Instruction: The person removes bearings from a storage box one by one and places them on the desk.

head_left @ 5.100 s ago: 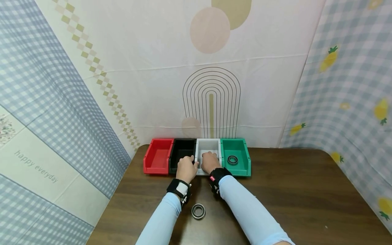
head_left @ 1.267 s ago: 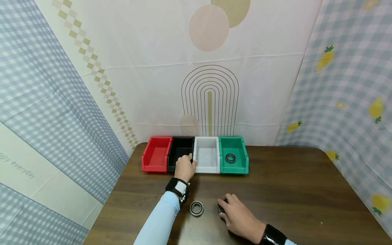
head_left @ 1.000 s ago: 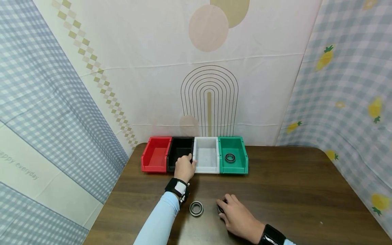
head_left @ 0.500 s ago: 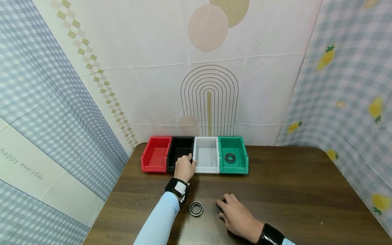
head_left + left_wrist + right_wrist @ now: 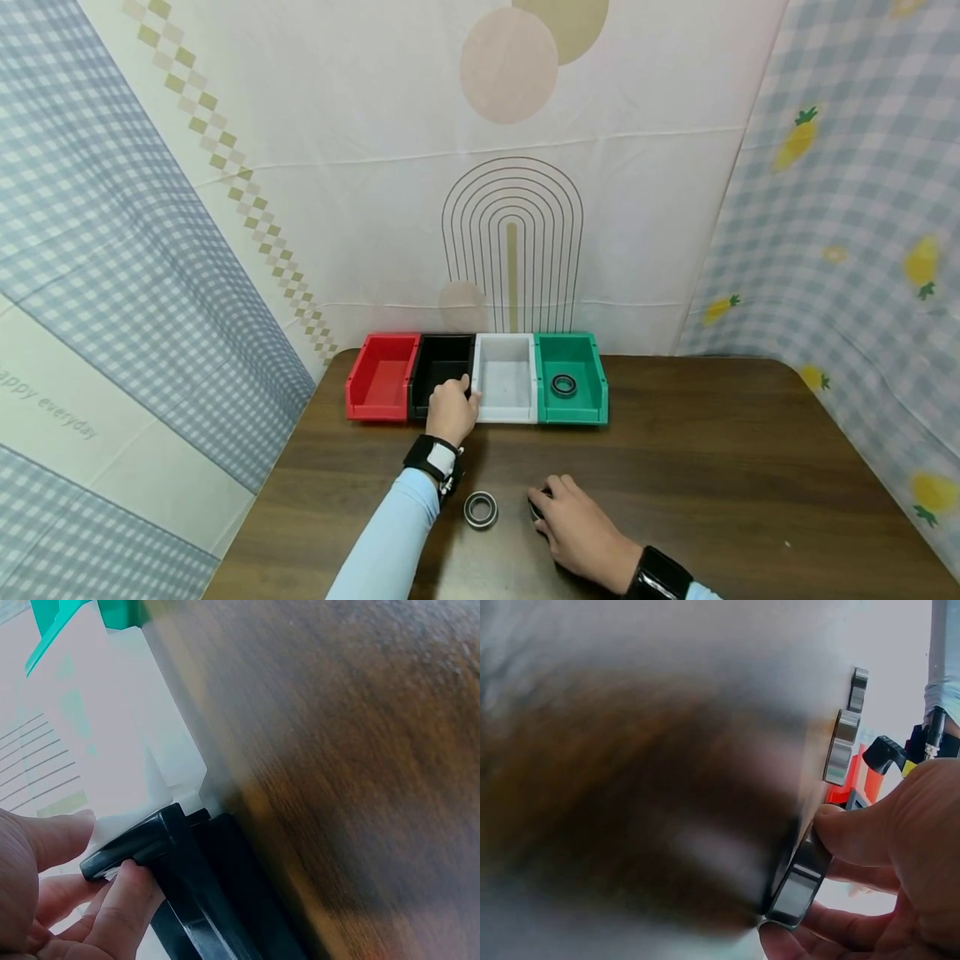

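Toward the back of the table, my left hand (image 5: pixel 452 412) grips the side wall of the black bin (image 5: pixel 442 358). The left wrist view has the thumb and fingers on either side of that black wall (image 5: pixel 169 832). My right hand (image 5: pixel 588 529) is low over the front of the table, pinching a metal ball bearing (image 5: pixel 801 881) between thumb and fingers. From the head view this bearing is mostly hidden by the hand. A second bearing (image 5: pixel 481 510) lies flat on the table between the two arms. Another dark ring-shaped bearing (image 5: pixel 564 386) lies inside the green bin (image 5: pixel 592 412).
A red bin (image 5: pixel 382 412) and a white bin (image 5: pixel 507 415) flank the black one, forming one row with the green bin against the back cloth (image 5: pixel 375 233). Further bearings (image 5: pixel 841 746) appear past the held one in the right wrist view. The brown table (image 5: pixel 712 467) extends rightward.
Since the oldest frame my right hand has moved from the white bin to the front of the table, where it holds a bearing. Over the last second both hands stay nearly still.
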The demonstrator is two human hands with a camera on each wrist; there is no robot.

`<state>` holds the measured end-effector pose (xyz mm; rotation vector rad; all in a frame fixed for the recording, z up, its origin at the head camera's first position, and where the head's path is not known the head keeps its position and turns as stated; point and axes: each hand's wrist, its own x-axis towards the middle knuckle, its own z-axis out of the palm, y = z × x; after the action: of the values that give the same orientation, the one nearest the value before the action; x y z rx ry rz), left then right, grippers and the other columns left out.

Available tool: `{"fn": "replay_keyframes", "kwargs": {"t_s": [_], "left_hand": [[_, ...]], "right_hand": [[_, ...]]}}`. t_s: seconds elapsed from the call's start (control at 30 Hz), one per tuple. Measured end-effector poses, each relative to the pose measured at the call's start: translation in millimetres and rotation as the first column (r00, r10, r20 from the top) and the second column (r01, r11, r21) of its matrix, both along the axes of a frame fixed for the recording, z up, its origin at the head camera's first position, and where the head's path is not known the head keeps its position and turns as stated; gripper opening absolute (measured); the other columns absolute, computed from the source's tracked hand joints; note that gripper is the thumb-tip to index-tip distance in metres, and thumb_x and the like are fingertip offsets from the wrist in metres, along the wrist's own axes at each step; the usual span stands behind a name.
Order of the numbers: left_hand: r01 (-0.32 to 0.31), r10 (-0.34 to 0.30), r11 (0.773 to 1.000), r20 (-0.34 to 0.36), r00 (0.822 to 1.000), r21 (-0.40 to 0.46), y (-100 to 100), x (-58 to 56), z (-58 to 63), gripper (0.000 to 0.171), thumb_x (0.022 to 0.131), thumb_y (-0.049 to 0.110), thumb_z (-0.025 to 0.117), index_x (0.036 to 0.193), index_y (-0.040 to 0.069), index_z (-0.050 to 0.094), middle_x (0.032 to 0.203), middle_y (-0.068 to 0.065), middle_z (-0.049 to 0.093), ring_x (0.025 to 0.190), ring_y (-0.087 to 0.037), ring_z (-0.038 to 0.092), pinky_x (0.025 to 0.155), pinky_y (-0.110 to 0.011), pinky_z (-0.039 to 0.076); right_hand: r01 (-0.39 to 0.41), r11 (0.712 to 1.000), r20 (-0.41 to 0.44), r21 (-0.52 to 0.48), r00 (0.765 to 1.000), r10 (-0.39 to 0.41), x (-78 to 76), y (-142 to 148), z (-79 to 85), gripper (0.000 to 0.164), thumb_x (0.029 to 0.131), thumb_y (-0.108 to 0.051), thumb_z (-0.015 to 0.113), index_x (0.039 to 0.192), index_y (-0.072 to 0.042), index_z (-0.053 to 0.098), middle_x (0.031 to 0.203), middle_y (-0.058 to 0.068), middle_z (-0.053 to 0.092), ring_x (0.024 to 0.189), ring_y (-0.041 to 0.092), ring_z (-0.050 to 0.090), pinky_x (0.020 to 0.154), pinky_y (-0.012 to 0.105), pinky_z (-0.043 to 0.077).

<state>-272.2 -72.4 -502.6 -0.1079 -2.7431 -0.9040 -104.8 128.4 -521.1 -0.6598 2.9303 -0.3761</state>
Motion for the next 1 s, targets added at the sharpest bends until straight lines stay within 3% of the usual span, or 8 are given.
{"fn": "replay_keyframes", "kwargs": {"t_s": [0.43,1.0], "left_hand": [[0.008,-0.008,1.000,-0.010,1.000,-0.002,-0.7,-0.5,0.4,0.043,0.097,0.018,0.079,0.134,-0.002,0.072,0.133,-0.022,0.075,0.111,-0.044,0.076,0.094,-0.056,0.063],[0.000,0.000,1.000,0.011,1.000,0.005,1.1,0.5,0.3,0.043,0.097,0.019,0.079,0.136,0.000,0.072,0.135,-0.021,0.074,0.113,-0.043,0.076,0.095,-0.055,0.063]], "right_hand": [[-0.025,0.999,-0.030,0.039,0.999,0.026,-1.0,-3.1,0.0,0.040,0.099,-0.025,0.075,0.136,-0.010,0.071,0.112,0.005,0.064,0.095,0.016,0.054,0.080,0.036,0.054],[-0.046,0.998,-0.051,0.043,0.997,0.048,0.3,-2.5,3.6,0.034,0.099,-0.021,0.076,0.131,-0.011,0.073,0.113,0.006,0.066,0.099,0.021,0.059,0.085,0.041,0.058]]}}
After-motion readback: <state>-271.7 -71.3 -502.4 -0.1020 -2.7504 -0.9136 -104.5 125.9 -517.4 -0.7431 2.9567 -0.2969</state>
